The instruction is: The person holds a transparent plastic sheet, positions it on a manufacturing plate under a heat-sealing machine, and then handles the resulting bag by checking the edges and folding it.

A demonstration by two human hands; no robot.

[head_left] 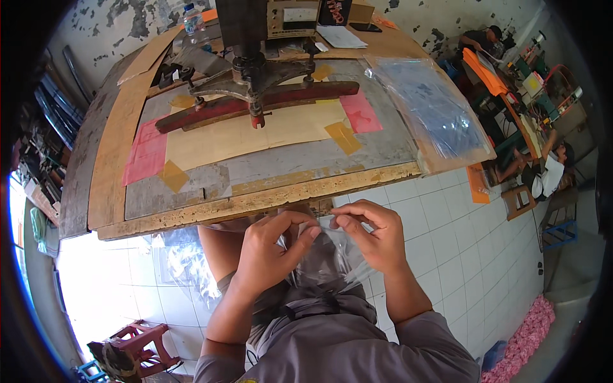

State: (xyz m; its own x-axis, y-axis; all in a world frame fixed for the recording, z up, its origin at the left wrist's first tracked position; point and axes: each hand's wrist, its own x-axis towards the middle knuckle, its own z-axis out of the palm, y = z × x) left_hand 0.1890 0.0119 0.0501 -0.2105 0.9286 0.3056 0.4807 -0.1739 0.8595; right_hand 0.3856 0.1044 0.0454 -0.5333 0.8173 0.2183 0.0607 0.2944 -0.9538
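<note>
Plastic bag (332,252): clear, thin, crinkled, pinched between both hands.

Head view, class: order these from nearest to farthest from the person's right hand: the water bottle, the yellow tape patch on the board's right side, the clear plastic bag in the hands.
1. clear plastic bag: pinched by the right hand, below the table edge.
2. yellow tape patch: on the board, up from the hand.
3. water bottle: far back left of the table.

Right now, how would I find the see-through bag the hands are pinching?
Start at the big wooden worktable and look just below its near edge. There the left hand and right hand pinch a clear plastic bag, empty and crinkled, unlike the filled bags stacked on the table's right end.
</note>
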